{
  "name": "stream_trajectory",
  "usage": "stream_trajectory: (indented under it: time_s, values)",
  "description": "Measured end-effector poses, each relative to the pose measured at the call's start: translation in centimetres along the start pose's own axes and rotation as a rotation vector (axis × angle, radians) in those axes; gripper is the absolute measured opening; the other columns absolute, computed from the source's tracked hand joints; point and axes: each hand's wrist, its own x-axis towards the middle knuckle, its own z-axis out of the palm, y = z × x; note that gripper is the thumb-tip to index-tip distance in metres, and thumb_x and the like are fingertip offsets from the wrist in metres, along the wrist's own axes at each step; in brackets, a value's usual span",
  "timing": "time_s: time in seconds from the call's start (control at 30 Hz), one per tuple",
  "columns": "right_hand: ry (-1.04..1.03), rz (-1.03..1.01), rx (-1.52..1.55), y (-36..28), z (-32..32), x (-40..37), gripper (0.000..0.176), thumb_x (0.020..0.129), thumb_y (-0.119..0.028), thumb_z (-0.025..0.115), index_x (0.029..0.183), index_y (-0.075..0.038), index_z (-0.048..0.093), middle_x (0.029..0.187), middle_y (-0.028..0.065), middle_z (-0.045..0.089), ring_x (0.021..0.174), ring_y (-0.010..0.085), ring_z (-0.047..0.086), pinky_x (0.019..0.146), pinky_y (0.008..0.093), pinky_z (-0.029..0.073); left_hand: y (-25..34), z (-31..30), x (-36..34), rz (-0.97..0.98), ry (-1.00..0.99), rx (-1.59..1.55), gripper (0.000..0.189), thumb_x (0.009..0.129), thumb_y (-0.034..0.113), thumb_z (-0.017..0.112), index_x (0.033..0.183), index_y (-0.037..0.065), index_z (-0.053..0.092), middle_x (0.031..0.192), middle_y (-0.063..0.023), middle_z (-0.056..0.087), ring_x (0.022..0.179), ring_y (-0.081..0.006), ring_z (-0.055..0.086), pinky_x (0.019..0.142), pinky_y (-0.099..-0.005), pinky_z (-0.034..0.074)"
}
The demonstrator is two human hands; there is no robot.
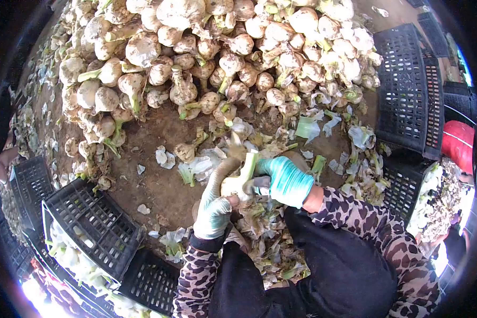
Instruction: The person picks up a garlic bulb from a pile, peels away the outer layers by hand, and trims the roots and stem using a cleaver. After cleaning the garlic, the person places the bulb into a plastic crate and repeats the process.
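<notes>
The left hand (pixel 213 209) and right hand (pixel 283 182) wear teal gloves; sleeves (pixel 376 222) are leopard-spotted. The bulb (pixel 237 185) is cream with a green stalk. The crates (pixel 408 85) beside the bulb are black.

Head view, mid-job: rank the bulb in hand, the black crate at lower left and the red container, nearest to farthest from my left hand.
1. The bulb: centre, held in the left hand.
2. The black crate: lower left, on that hand's side.
3. The red container: far right edge.

Leopard-print sleeves (pixel 379 228), dark trousers (pixel 344 273); left hand (pixel 213 211) gloved grey-green, right hand (pixel 286 182) gloved teal.
</notes>
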Motion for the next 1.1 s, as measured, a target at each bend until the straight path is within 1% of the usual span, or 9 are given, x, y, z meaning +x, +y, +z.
stream_trajectory:
  time_s: [0.23, 0.3, 0.4, 0.5, 0.53, 0.67, 0.73, 0.9, 1.1]
  values:
    - [0.297, 0.048, -0.034, -0.9, 0.7, -0.1, 0.011, 0.068, -0.008, 0.06, 0.074, 0.001, 0.057, 0.063, 0.0179, 0.056, 0.056, 0.0294, 0.054, 0.053, 0.034, 0.043, -0.8, 1.1, 0.2, 0.07, 0.172, -0.083, 0.084, 0.062, 0.024, 0.069, 0.129, -0.001, 0.026, 0.124, -0.0133, 0.037, 0.112, -0.0232, 0.039, 0.093, -0.0319, 0.034]
    - [0.306, 0.177, 0.107, -0.1, 1.2, -0.2, 0.012, 0.067, -0.008, 0.062, 0.069, 0.001, 0.054, 0.064, 0.0182, 0.055, 0.058, 0.0303, 0.053, 0.054, 0.035, 0.042, -0.8, 1.4, -0.4, 0.23, 0.234, 0.432, 0.083, 0.064, 0.022, 0.072, 0.128, -0.001, 0.024, 0.121, -0.0145, 0.038, 0.11, -0.0212, 0.04, 0.091, -0.0317, 0.036]
    - [0.342, -0.094, -0.183, -1.1, 0.9, -0.6, 0.018, 0.074, -0.003, 0.053, 0.091, 0.001, 0.058, 0.07, 0.0125, 0.059, 0.062, 0.0173, 0.056, 0.055, 0.0287, 0.043, -0.1, 2.9, -1.0, 0.304, 0.291, 0.818, 0.073, 0.061, 0.014, 0.075, 0.12, -0.002, 0.033, 0.106, -0.0124, 0.049, 0.095, -0.0189, 0.049, 0.083, -0.029, 0.041]
    - [0.325, 0.104, 0.175, 3.4, 0.7, 0.6, 0.015, 0.074, -0.003, 0.052, 0.088, 0.002, 0.058, 0.07, 0.0128, 0.059, 0.063, 0.0184, 0.056, 0.056, 0.0299, 0.043, 0.7, 2.8, -0.7, 0.135, 0.23, -0.03, 0.069, 0.059, 0.02, 0.078, 0.112, -0.001, 0.04, 0.098, -0.0136, 0.054, 0.087, -0.0219, 0.056, 0.075, -0.0305, 0.047]
    - [0.36, 0.195, -0.144, 4.0, 0.6, 0.1, 0.013, 0.074, -0.001, 0.05, 0.083, 0.005, 0.057, 0.068, 0.0134, 0.058, 0.061, 0.0176, 0.055, 0.056, 0.0295, 0.043, 0.8, 2.1, -0.7, 0.114, 0.081, -0.094, 0.073, 0.056, 0.023, 0.079, 0.113, 0.0, 0.039, 0.102, -0.0145, 0.053, 0.091, -0.0239, 0.055, 0.077, -0.0333, 0.048]
    - [0.286, 0.324, -0.12, 2.9, -1.0, -0.4, 0.019, 0.075, -0.019, 0.059, 0.082, -0.001, 0.06, 0.069, 0.0168, 0.059, 0.063, 0.0292, 0.057, 0.06, 0.034, 0.044, 0.5, 1.3, -0.7, 0.024, 0.036, -0.154, 0.075, 0.052, 0.016, 0.078, 0.114, 0.0, 0.039, 0.108, -0.0183, 0.051, 0.095, -0.0273, 0.054, 0.077, -0.0358, 0.048]
    - [0.459, -0.075, -0.098, 1.4, -1.3, -0.2, 0.022, 0.075, -0.022, 0.061, 0.082, -0.001, 0.06, 0.072, 0.0166, 0.059, 0.065, 0.03, 0.058, 0.062, 0.0338, 0.045, -0.1, 0.6, -0.6, 0.043, 0.049, -0.249, 0.082, 0.052, 0.01, 0.075, 0.122, -0.001, 0.034, 0.112, -0.0201, 0.049, 0.099, -0.0299, 0.052, 0.083, -0.0386, 0.044]
    - [0.183, -0.09, 0.021, -0.3, -1.0, 0.3, 0.024, 0.079, -0.024, 0.059, 0.089, -0.003, 0.059, 0.072, 0.0154, 0.059, 0.064, 0.0279, 0.057, 0.059, 0.0322, 0.045, 0.3, 0.2, -0.8, -0.011, 0.06, -0.299, 0.087, 0.054, 0.011, 0.074, 0.127, -0.003, 0.028, 0.115, -0.0191, 0.047, 0.104, -0.0298, 0.049, 0.089, -0.0375, 0.04]
    - [-0.025, -0.053, -0.011, -0.3, -0.2, 0.0, 0.022, 0.074, -0.017, 0.064, 0.086, 0.0, 0.058, 0.067, 0.0154, 0.057, 0.059, 0.0197, 0.054, 0.056, 0.0308, 0.043, 0.1, 0.4, -0.8, 0.0, 0.076, 0.21, 0.09, 0.055, 0.022, 0.08, 0.126, -0.002, 0.03, 0.106, -0.0081, 0.05, 0.096, -0.0164, 0.049, 0.085, -0.0288, 0.04]
